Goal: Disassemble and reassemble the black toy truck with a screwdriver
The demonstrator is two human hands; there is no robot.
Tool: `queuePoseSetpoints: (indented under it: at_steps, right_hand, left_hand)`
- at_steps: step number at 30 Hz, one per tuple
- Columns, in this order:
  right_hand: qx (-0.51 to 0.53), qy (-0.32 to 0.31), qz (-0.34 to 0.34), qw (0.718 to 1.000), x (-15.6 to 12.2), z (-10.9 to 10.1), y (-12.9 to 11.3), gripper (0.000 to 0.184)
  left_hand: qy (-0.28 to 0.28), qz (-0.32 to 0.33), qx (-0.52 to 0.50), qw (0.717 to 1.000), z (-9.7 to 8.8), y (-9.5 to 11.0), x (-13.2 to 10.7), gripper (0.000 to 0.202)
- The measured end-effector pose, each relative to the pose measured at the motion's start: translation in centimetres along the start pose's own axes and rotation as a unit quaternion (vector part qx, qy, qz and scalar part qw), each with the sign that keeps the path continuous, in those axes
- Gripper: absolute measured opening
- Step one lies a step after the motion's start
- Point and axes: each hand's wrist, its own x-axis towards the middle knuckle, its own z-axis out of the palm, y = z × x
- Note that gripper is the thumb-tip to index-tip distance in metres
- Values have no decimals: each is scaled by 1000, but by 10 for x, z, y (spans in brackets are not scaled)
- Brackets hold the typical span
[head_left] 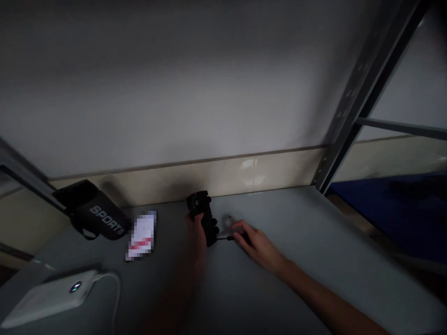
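On the grey tabletop (167, 279), near the wall, a small black toy vehicle (208, 223) is tipped on its side, with wheel-like round parts facing right. My left hand (196, 228) grips it from the left, thumb across its near face. In my right hand (253, 242) is a screwdriver (230, 238), its thin shaft pointing left. Its tip is at the lower end of the vehicle; whether it touches a screw is too dark to see. A small clear round item (228, 219) sits just beyond my right fingertips, its kind unclear.
A black bag marked SPORT (104, 216) stands at the left, beside a blurred white-and-red card or packet (142, 235). Nearer lies a white power bank (52, 298) with a cable (118, 288). Metal shelf posts (349, 111) flank the tabletop; a blue surface (391, 218) is at right.
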Motion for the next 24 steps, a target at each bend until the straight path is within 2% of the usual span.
queuePoseSetpoints:
  at_steps: [5,9,12,18,22,24]
  right_hand:
    - [3,-15,-15,1000,-1,-2,-4,28]
    - [-8,-10,8,1000,-1,-4,-7,25]
    - [-1,-18,-10,1000,-2,-3,-7,27]
    - [-5,1,1,1000,-2,-1,-4,28]
    - [-3,1,-26,1000,-1,-3,-3,30]
    - [1,2,-18,1000,0,-4,-4,29]
  left_hand:
    - [-9,-3,1,1000,-1,0,0,41]
    - [-7,3,-1,1000,-1,0,-1,39]
    - [-11,1,-2,1000,1,1,-4,37]
    - [-4,-10,5,1000,2,3,-9,35]
    - [-3,-20,19,1000,3,4,-11,39]
    - [6,-23,26,999,3,5,-12,39]
